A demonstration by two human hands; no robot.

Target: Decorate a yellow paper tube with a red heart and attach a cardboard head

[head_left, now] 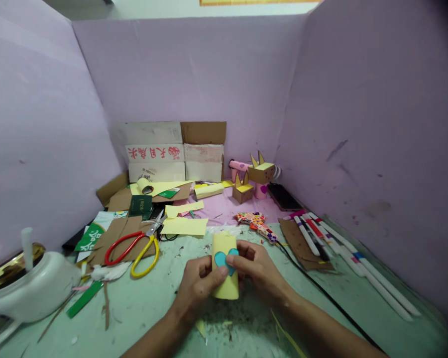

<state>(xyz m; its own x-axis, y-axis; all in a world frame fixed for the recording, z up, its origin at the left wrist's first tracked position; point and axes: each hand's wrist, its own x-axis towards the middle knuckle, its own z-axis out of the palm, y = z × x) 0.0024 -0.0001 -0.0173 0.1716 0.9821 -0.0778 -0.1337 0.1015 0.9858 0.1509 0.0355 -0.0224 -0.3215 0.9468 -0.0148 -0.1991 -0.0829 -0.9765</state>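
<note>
Two grips, left hand (198,281) and right hand (259,263), hold my yellow roll (227,287) over the tabletop (160,318), thumbs (220,274) at its blue heart (220,258); likely light and crushable, I'd cradle its sides.

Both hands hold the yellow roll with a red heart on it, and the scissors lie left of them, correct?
No: the head view shows the heart is blue, not red. Left hand and right hand hold the yellow roll, scissors to their left.

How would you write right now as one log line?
left hand: holds yellow tube | right hand: thumb on blue heart | blue heart: against yellow tube | scissors: lying left of hands
</note>
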